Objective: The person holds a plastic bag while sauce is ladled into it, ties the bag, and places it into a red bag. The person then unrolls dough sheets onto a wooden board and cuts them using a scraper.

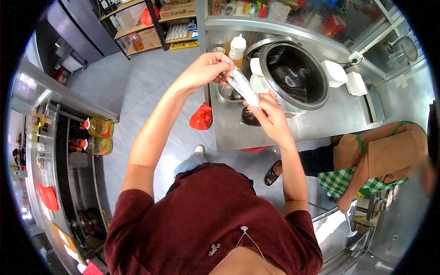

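A bunched, shiny clear plastic bag is stretched at a slant between my two hands, above the corner of the steel counter. My left hand pinches its upper end, fingers closed. At the lower end, my right hand grips it between thumb and fingers. Just under the bag, partly hidden, are a metal bowl and a dark bundle in plastic. Beyond it stand a white-capped squeeze bottle with yellow liquid and a large pot lined with black plastic.
White containers stand right of the pot. A red plastic bag lies on the floor by the counter. At right, a person in a green checked apron holds a utensil. Oil bottles stand at left; shelves are behind.
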The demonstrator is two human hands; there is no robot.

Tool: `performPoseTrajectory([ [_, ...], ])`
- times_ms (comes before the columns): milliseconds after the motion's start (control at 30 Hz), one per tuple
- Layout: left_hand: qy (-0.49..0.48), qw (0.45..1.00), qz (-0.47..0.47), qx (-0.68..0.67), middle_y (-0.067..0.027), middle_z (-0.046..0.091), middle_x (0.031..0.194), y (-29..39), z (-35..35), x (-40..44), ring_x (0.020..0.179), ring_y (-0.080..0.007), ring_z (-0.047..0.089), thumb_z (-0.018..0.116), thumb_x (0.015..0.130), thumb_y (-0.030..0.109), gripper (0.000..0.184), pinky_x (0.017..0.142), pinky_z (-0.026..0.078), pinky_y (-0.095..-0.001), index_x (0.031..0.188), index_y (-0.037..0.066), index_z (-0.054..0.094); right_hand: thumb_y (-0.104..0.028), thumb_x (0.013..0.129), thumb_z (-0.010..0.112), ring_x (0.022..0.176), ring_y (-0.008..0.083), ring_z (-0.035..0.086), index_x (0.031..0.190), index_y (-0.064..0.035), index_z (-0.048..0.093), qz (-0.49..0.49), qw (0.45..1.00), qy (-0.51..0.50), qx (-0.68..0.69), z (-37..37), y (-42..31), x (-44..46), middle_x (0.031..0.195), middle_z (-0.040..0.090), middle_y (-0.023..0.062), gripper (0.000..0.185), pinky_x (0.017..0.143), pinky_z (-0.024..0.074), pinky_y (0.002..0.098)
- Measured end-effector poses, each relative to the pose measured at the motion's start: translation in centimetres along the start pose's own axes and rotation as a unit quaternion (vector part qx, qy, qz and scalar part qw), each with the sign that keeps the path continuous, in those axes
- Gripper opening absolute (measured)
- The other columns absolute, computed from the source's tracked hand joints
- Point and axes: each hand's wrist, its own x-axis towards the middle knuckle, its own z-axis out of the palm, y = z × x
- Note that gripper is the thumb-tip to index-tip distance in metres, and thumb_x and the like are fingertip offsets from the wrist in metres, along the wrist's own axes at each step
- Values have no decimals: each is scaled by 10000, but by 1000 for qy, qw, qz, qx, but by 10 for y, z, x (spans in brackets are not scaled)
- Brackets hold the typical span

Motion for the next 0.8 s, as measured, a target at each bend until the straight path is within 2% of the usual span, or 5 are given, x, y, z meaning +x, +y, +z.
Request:
performPoseTrajectory([
  [167, 69, 986, 63, 141, -30, 586, 830, 0, 5, -5, 774, -158, 580, 579, 821, 222, 208, 690, 481, -307, 964, 76, 546, -123, 830, 556, 914, 189, 535, 896, -36, 645, 5, 999, -34, 37, -14, -3, 5, 876, 605, 68, 141, 1009, 215, 408],
  [300, 150, 696, 416, 566, -85, 504, 1175, 39, 47, -39, 1077, -291, 490, 671, 733, 286, 461, 888, 390, -485, 1156, 184, 519, -144, 831, 553, 938, 212, 525, 849, -21, 635, 0, 999, -25, 35, -21, 14, 4, 869, 601, 91, 149, 964, 265, 420],
  [400, 46, 627, 471, 618, -68, 508, 1174, 37, 65, -43, 1091, -268, 478, 629, 770, 282, 368, 914, 372, -468, 1121, 196, 555, -160, 831, 559, 974, 220, 520, 848, -24, 638, 50, 993, -68, 88, -29, 6, 3, 915, 598, 100, 158, 997, 234, 406],
  [600, -275, 889, 157, 330, -26, 617, 763, 23, 40, -23, 717, -198, 579, 475, 902, 302, 262, 685, 447, -300, 889, 72, 598, -195, 828, 577, 1049, 227, 506, 865, -62, 673, 13, 995, -72, 61, -31, 6, -5, 980, 608, 89, 169, 1027, 195, 401],
  [800, -344, 931, -44, 113, 36, 508, 692, 1, 30, -1, 652, -101, 480, 430, 931, 300, 314, 626, 417, -276, 838, 33, 565, -106, 789, 615, 982, 212, 501, 898, -21, 672, 9, 995, -8, 97, -17, -17, -22, 851, 658, 68, 149, 910, 327, 342],
])
